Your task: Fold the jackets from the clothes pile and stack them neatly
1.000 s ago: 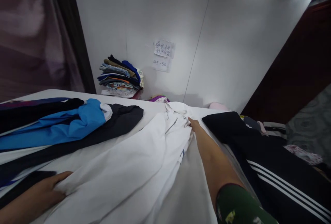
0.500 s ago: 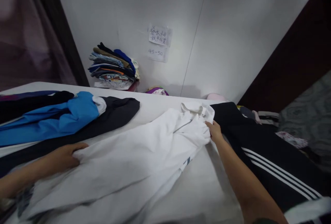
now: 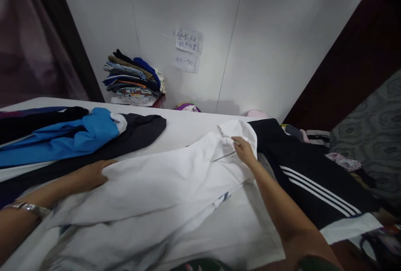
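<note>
A white collared top (image 3: 169, 179) lies stretched across the table in front of me, with a small dark-and-white striped patch along its near side. My left hand (image 3: 90, 176) grips its edge at the left, thumb and fingers closed on the cloth. At the far right end, my right hand (image 3: 243, 150) is closed on the fabric by the collar. Wrinkles run through the top between both hands, and its lower left part is bunched near my left forearm.
A blue garment (image 3: 78, 133) and dark clothes lie at the left. Black clothing with white stripes (image 3: 300, 170) lies at the right. Behind the white table (image 3: 184, 125), folded clothes (image 3: 134, 79) are stacked against a wall with paper notes (image 3: 188, 49).
My right hand has shifted left and slightly up along the collar, which is now spread flatter. My left hand has moved a little right and up with the cloth. The view has shifted slightly.
</note>
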`<state>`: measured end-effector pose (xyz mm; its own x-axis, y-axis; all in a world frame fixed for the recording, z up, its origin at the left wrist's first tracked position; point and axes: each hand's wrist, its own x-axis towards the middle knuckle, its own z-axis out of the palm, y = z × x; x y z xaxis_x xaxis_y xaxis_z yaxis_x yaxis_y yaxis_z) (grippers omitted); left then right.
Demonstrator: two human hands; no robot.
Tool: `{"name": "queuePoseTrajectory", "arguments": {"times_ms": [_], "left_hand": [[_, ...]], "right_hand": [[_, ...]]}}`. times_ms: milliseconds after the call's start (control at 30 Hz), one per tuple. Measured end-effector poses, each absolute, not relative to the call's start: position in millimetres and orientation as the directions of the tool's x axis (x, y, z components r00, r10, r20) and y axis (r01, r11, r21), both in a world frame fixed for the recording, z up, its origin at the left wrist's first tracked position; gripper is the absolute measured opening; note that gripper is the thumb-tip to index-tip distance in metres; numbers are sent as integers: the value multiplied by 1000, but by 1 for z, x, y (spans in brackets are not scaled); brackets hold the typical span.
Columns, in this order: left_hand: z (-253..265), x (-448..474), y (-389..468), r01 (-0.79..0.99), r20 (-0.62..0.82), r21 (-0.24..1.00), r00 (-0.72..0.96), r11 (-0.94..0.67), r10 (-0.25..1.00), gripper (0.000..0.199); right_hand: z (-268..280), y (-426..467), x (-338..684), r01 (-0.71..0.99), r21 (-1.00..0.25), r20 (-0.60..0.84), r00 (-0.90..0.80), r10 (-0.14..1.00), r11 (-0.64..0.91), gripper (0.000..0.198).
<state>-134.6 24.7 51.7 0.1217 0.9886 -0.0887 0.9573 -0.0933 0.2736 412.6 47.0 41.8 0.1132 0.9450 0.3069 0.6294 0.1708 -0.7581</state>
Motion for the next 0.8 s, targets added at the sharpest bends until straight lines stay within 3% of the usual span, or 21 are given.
{"name": "queuePoseTrajectory", "arguments": {"times_ms": [100,233,500,633,800], "left_hand": [[58,-132,13,971,-136,226,115,-82,984,61],[66,-130,-3,976,-106,218,44,-20,993,55],[55,-121,-9,983,-89,180,-12,28,996,48],[43,-118,-7,991,-88,131,33,-21,996,46],[53,-118,-12,990,-62,130,-54,61,997,52]], "right_hand": [[43,85,372,503,-852,193,43,980,146,39],[39,127,348,500,-858,143,12,990,118,39],[15,136,375,687,-727,100,75,992,21,9],[-3,125,376,755,-656,121,88,989,13,10],[3,126,370,776,-631,156,121,980,4,24]]}}
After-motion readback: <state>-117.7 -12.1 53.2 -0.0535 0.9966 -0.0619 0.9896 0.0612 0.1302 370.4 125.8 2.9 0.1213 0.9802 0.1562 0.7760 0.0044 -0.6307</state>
